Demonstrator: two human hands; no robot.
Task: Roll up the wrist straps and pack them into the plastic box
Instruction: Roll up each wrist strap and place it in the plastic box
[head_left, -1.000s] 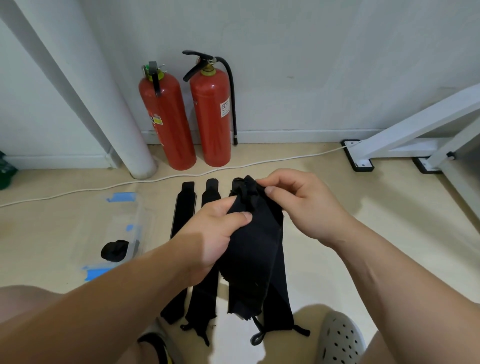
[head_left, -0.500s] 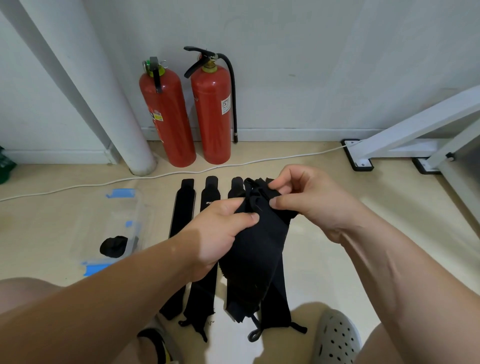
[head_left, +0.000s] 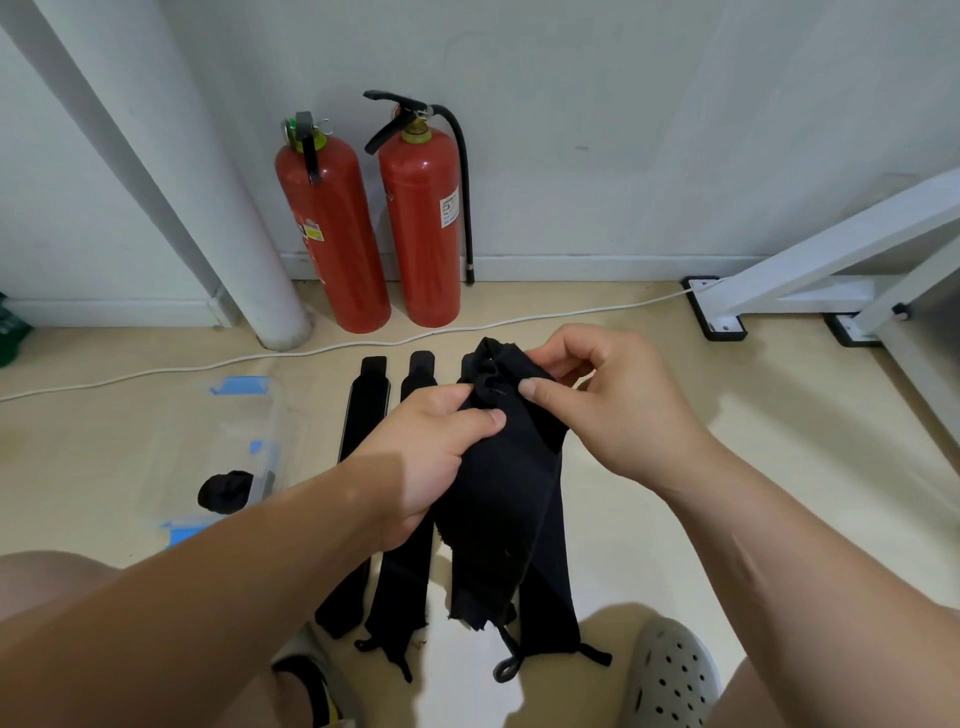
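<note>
Status: rolling in progress, packing barely begun.

Both hands work at centre view. My left hand (head_left: 431, 457) grips the black wrist strap (head_left: 498, 493) near its upper part, thumb pressed across the fabric. My right hand (head_left: 613, 410) pinches the bunched top end at about one o'clock from the left, fingers curled. The strap's long tail hangs loose toward six o'clock, so I judge this roll only just started.

Done: one rolled strap (head_left: 226, 491), a dark bundle, sits in the clear plastic box (head_left: 278, 415) on the floor at nine o'clock from my hands.

Outstanding: the leftmost flat strap (head_left: 363, 426) and the second flat strap (head_left: 402, 582) lie unrolled side by side on the floor, running twelve to six. A third flat strap (head_left: 553, 597) shows partly behind the one held. I cannot tell whether more lie hidden.
</note>
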